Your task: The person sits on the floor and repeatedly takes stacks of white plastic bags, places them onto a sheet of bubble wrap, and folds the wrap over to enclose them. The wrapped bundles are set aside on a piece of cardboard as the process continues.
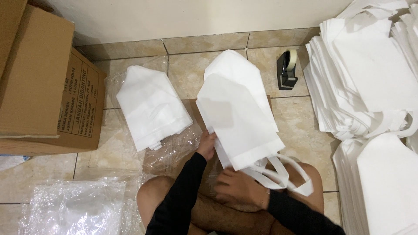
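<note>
- The person is sitting cross-legged on the tiled floor (300, 130), both arms in black sleeves.
- The left hand (207, 146) is pressing on the left edge of a folded stack of white bags (239, 117); its grip is lying partly curled against the fabric, and I cannot tell whether it is pinching anything.
- The right hand (240, 189) is resting just below the stack's near edge, beside the loose bag handles (285, 176), fingers bent, not clearly grasping.
- The stack is lying on a brown cardboard sheet (191, 106) straight ahead of the knees.
- A second white bundle (152, 106) is lying on clear plastic wrap (178, 150) to the left.
- A cardboard box (43, 82) is closing off the left side.
- Tall piles of white bags (370, 74) are crowding the right.
- A black tape dispenser (287, 69) is standing near the wall, bare tile around it.
</note>
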